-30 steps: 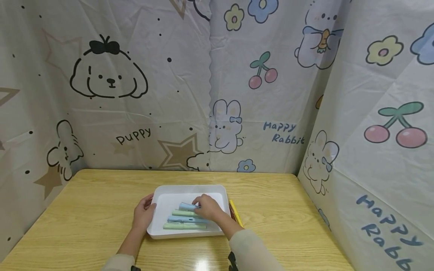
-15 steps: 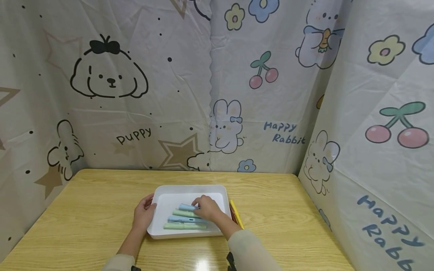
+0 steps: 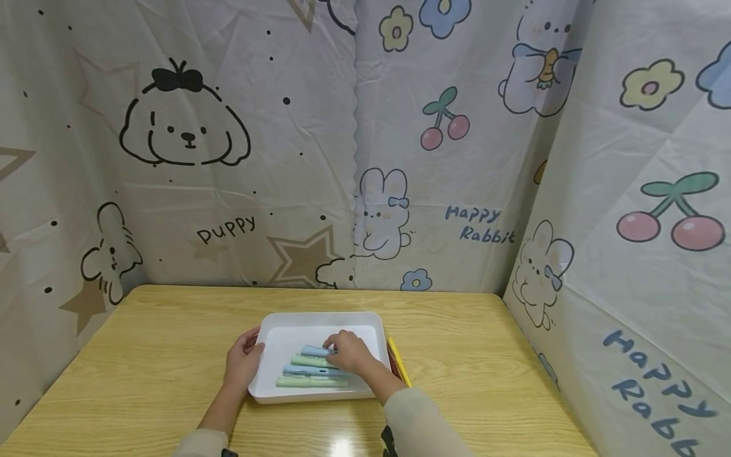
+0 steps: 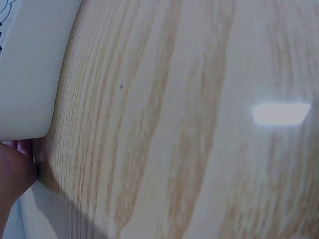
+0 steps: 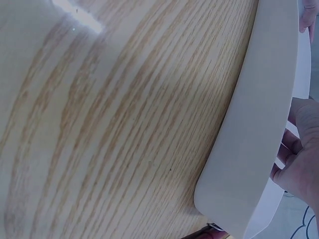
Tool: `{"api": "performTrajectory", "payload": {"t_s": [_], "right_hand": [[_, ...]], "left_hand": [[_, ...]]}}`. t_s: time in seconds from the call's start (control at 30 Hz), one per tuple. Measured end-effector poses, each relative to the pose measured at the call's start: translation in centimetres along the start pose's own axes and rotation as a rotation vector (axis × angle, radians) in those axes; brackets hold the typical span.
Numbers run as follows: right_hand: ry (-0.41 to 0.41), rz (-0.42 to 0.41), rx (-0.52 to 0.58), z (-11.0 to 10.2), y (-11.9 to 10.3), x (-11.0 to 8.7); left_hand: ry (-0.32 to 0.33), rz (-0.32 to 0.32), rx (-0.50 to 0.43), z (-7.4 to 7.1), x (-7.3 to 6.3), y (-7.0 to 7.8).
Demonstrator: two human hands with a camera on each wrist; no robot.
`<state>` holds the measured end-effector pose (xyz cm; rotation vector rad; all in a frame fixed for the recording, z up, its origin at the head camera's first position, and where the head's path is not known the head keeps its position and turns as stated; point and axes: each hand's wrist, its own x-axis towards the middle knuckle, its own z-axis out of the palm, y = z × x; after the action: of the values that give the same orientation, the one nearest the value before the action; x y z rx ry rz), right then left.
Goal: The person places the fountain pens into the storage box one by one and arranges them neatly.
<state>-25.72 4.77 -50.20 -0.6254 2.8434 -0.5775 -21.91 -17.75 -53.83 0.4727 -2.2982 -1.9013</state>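
Note:
A white rectangular tray [image 3: 274,330] sits on the table, with pastel pens lying roughly parallel inside. Nearest its front wall is a light green pen [image 3: 311,382], then a light blue pen [image 3: 308,369] and another green pen [image 3: 308,360]. My right hand [image 3: 351,352] reaches over the tray and pinches the farthest one, a light blue pen [image 3: 313,350], whose right part the fingers hide. At the tray's left side, my left hand [image 3: 242,362] grips the wall, thumb at the rim and fingers on the outside. The right wrist view shows the right hand [image 5: 304,159] partly behind the tray wall [image 5: 249,119].
Against the tray's right side lie a yellow pen [image 3: 400,363] and a dark red one [image 3: 393,363], partly covered by the right forearm. The wooden table [image 3: 171,355] is bounded by a printed curtain [image 3: 297,190] at the back and on both sides.

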Motion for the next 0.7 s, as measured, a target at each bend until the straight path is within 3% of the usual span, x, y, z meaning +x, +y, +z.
{"api": "performTrajectory", "payload": {"t_s": [0.7], "right_hand": [[-0.010, 0.001, 0.023, -0.60, 0.30, -0.05]], "left_hand": [[-0.001, 0.000, 0.006, 0.03, 0.13, -0.21]]}}
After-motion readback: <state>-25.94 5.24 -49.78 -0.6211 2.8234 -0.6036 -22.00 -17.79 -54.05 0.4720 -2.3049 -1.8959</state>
